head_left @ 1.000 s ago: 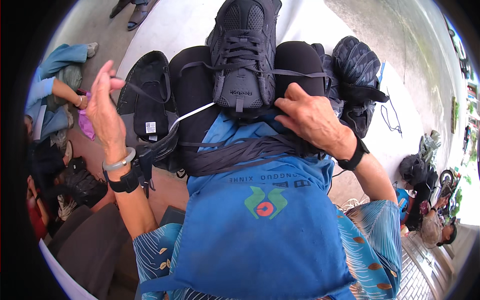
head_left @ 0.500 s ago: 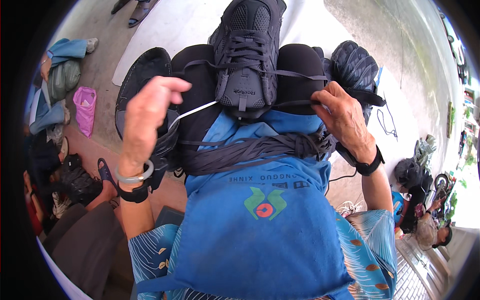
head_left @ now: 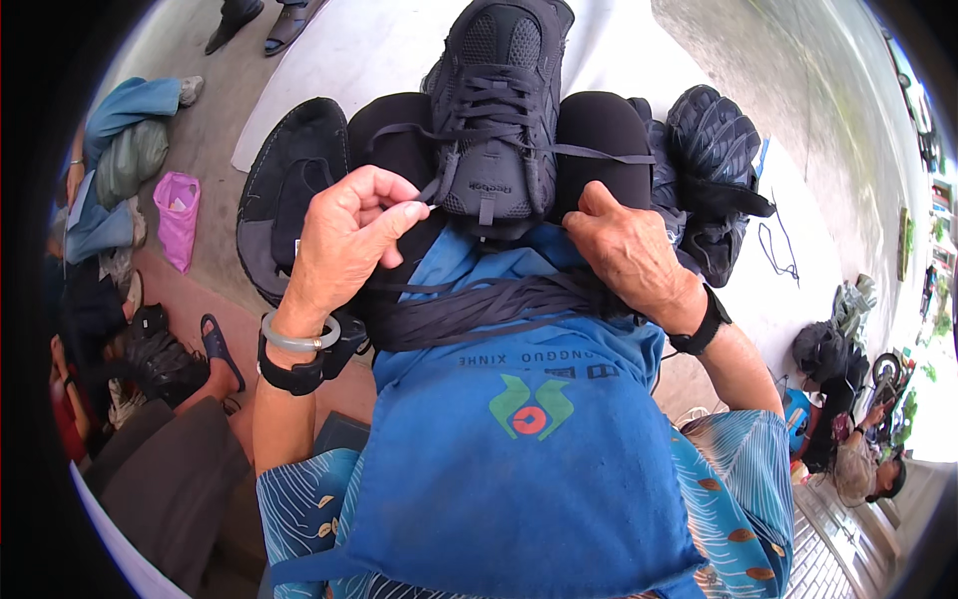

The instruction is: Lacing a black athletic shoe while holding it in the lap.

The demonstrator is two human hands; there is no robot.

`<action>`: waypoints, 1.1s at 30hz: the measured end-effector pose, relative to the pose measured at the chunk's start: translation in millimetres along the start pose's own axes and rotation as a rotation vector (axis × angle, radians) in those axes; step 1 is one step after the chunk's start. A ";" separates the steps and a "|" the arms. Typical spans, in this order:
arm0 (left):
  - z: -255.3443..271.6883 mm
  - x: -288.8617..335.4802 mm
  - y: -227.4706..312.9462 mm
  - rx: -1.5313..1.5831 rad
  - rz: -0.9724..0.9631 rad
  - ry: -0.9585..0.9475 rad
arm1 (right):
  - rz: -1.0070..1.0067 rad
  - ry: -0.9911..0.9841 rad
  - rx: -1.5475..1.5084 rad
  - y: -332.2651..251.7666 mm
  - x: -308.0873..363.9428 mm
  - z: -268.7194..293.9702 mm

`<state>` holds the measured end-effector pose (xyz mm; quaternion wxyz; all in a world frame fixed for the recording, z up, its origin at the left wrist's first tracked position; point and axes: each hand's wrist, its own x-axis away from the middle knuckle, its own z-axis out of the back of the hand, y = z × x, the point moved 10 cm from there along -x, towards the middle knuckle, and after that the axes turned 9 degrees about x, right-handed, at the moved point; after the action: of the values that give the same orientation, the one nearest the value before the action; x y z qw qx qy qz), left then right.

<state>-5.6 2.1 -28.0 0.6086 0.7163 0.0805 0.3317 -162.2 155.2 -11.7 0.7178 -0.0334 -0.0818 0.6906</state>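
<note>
A dark grey sneaker (head_left: 496, 120) sits between my knees with its toe pointing away and its tongue towards me. Its dark laces cross the front, one loose end trailing over each knee. At the left edge of the collar, my left hand (head_left: 349, 235) is pinched closed on a thin white strip, only its tip showing; a dark lace lies close by. On the other side of the tongue, my right hand (head_left: 634, 255) has its fingers curled in near a dark shoelace, mostly hidden by the fingers. A bundle of dark laces (head_left: 469, 314) lies across my blue apron (head_left: 519, 499).
A black shoe upper (head_left: 289, 190) lies left of my knee. Several dark shoes (head_left: 714, 140) are piled at the right on a white sheet (head_left: 384, 55). A pink bag (head_left: 178, 220) stands on the floor, with seated people beyond it.
My left hand has moved right to the sneaker's collar and closed on the white strip. My right hand has come left, nearer the tongue.
</note>
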 end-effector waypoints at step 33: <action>-3.3 -27.8 8.3 -0.184 -0.111 0.101 | -0.244 0.221 -0.619 46.9 -51.7 46.2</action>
<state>-31.3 -11.7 -30.6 0.6844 0.6344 0.1199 0.3389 -217.7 102.7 22.6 0.7553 -0.3143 -0.2124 0.5344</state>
